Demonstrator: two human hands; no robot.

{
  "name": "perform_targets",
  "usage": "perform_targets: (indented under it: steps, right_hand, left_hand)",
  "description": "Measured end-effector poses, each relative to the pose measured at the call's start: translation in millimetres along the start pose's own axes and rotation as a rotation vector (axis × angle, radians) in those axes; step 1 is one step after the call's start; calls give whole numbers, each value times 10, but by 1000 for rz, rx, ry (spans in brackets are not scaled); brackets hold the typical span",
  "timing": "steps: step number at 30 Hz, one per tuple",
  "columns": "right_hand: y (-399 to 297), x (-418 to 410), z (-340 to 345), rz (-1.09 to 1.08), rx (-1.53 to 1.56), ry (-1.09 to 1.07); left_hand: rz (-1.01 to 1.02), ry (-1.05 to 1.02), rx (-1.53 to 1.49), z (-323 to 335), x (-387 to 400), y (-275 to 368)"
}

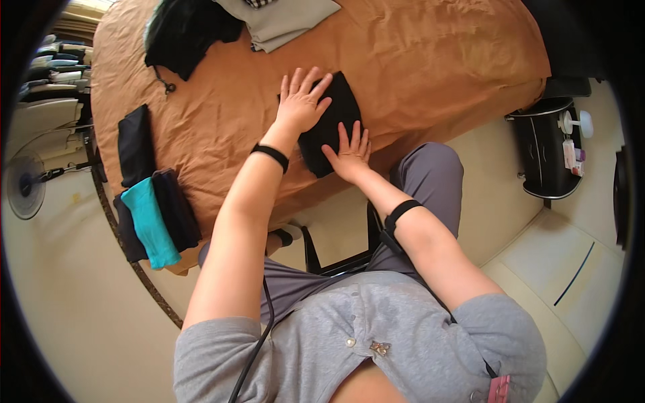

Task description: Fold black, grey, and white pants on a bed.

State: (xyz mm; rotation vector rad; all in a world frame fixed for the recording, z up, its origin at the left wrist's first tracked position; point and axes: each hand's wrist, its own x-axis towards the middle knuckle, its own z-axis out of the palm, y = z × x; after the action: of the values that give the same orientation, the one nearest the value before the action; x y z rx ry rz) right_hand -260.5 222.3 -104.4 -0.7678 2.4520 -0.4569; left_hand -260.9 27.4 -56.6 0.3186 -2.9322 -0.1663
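Observation:
A folded black garment lies flat on the orange-brown bed sheet in front of me. My left hand rests on its upper left part with the fingers spread. Flat on its lower right edge lies my right hand, also with fingers apart. Neither hand grips the cloth. At the bed's left edge are a folded black garment, a turquoise one and dark ones beside it.
Farther up the bed lie a loose black garment with a cord and a light grey garment. Stacked clothes and a fan stand at the left. A black cabinet is at the right.

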Motion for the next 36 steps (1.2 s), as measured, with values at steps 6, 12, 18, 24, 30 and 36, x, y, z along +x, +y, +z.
perform_targets:
  steps: [6,12,18,24,30,36]
  right_hand:
    - [145,-20,-303,11,112,-49]
    - [-256,-528,-414,521,1015,228]
    - [-77,-563,-662,749,2213,-501]
    - [60,-450,-685,606,2229,-327]
    - [228,-307,-1078,420,2047,-203]
    - [372,227,-2418,275,1584,23]
  left_hand:
    - [-998,166,-1022,22,-834,207]
    - [-1250,-44,-1438,4,-781,342]
    - [-1517,-220,-2042,-155,-487,840]
    - [-1583,-93,-2222,-84,-729,990]
    - [-1516,-177,-2203,-196,-920,846]
    - [-1223,-14,-206,9,-1232,-484]
